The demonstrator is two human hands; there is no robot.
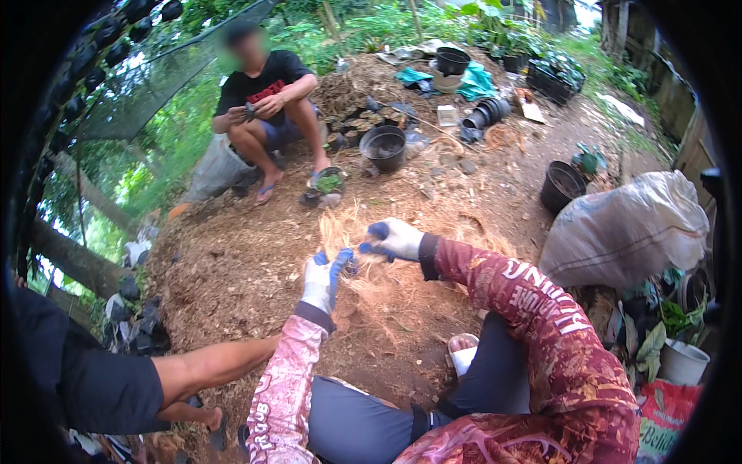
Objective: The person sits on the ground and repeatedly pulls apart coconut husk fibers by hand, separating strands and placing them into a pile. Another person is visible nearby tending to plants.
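In the middle of the view, my left hand (321, 280), in a white and blue glove, is closed on a tuft of coconut fibre (335, 230). Loose tan strands stick up above its fingers. Just to the right and slightly farther off, my right hand (394, 238), gloved the same way, is bent with its fingertips pinched near the same fibre. The blue fingertips of both hands almost meet, and strands show between them. Below the hands, a loose heap of coconut fibre (379, 298) lies on the ground.
A person (267, 97) sits at the far left, holding a small dark thing. Another person's leg (220, 370) reaches in at near left. Black pots (383, 148) stand beyond the hands. A full white sack (630, 228) and a white bucket (683, 363) are at right.
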